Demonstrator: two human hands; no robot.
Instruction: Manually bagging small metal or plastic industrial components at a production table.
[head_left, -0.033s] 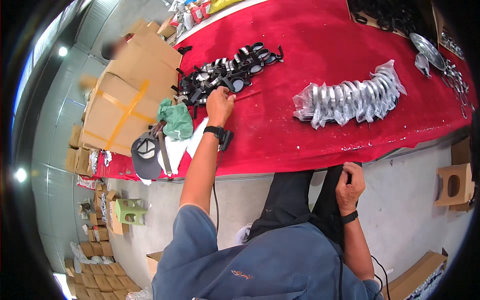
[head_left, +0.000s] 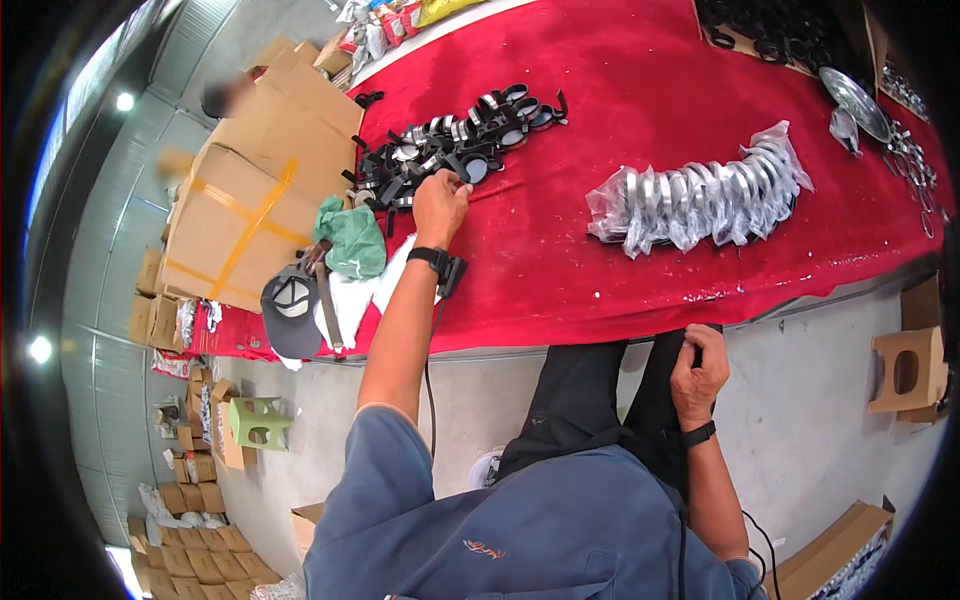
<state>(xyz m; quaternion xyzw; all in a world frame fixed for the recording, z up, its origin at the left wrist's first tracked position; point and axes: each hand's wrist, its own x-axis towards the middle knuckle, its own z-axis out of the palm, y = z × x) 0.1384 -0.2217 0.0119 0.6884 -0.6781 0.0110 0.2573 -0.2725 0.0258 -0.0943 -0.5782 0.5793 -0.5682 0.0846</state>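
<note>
My left hand (head_left: 440, 208) reaches over the red-covered table to the near edge of a heap of black pieces with round silver parts (head_left: 440, 145). Its fingers are curled at the heap; whatever lies between the fingertips is hidden. My right hand (head_left: 700, 372) is low at the table's front edge, against the black trouser leg, with its fingers curled in and no object visible in it. To the right, a curved row of silver rings in clear plastic bags (head_left: 700, 205) lies on the cloth.
A large taped cardboard box (head_left: 235, 205) stands left of the heap. Near it lie a green bag (head_left: 350, 240), a grey cap (head_left: 290, 315) and a stick-like tool (head_left: 328, 305). At the far right are a round metal dish (head_left: 855, 103) and metal rings (head_left: 910, 165).
</note>
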